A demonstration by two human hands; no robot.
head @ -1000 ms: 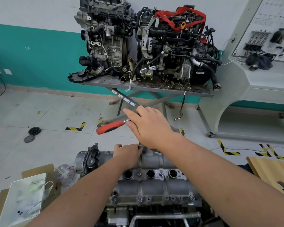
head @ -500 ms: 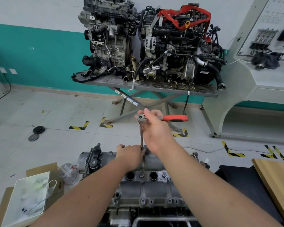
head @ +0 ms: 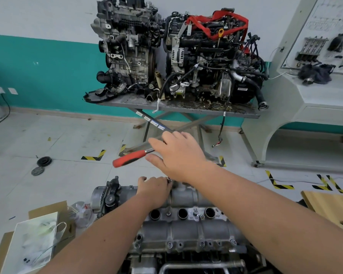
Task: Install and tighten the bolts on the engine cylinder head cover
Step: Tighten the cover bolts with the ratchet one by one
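Note:
The grey aluminium cylinder head cover lies below me, with three round plug holes and small bolts along its near edge. My right hand holds the head end of a ratchet wrench whose red handle points left. The wrench's extension runs down under my palm to a bolt at the cover's far edge and is mostly hidden. My left hand rests on the cover's far edge and grips the lower end of the extension.
Two engines stand on a grey scissor table ahead. A cardboard box with a white bag sits at lower left, a wooden board at right, two black discs on the floor at left.
The red handle, pointing right half a second ago, has swung back round to the left. My left hand stays at the extension's base.

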